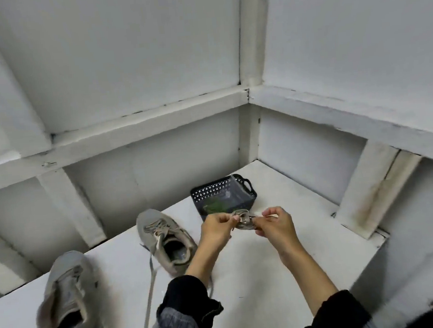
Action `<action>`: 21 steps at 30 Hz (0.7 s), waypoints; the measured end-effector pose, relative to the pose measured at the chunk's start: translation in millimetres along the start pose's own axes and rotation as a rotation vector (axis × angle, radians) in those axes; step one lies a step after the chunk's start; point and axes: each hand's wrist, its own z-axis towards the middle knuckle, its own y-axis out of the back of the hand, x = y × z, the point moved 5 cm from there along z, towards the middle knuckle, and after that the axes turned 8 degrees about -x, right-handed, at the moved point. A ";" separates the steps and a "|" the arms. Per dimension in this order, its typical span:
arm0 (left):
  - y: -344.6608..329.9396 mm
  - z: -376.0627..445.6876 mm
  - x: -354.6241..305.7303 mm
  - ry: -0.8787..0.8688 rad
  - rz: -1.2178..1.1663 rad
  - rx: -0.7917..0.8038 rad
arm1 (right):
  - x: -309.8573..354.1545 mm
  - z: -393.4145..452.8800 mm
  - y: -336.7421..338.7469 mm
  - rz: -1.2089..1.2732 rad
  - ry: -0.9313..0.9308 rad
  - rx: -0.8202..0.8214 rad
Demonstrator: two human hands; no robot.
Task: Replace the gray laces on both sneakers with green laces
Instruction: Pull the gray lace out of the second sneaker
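Two gray sneakers stand on a white table [246, 279]. The near left sneaker [70, 302] has no lace that I can see. The far sneaker [164, 236] still carries its gray lace [151, 279], whose loose end trails toward me. My left hand [215, 228] and my right hand [274, 223] together pinch a coiled gray lace bundle [244, 220] held above the table. Behind the bundle, a dark perforated basket [223, 189] holds green laces [215, 206].
White panelled walls with a ledge and vertical posts close in the table at the back and right. The table's right edge drops off near a slanted white post [369, 192]. Bare tabletop lies between the far sneaker and my arms.
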 end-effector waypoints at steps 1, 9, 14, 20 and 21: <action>-21.3 0.0 2.3 0.028 -0.010 0.021 | -7.6 8.7 17.2 -0.016 -0.024 -0.025; -125.6 -3.3 51.4 0.211 0.116 0.065 | -78.8 55.3 91.4 -0.273 -0.196 -0.108; -139.8 2.6 58.9 0.157 0.203 0.031 | -94.0 72.7 92.6 -0.407 -0.115 -0.136; -141.7 19.3 55.5 0.170 0.222 0.046 | -93.9 80.9 94.0 -0.402 -0.063 -0.140; -140.1 23.8 54.9 0.163 0.229 0.041 | -90.5 81.0 93.2 -0.417 -0.047 -0.138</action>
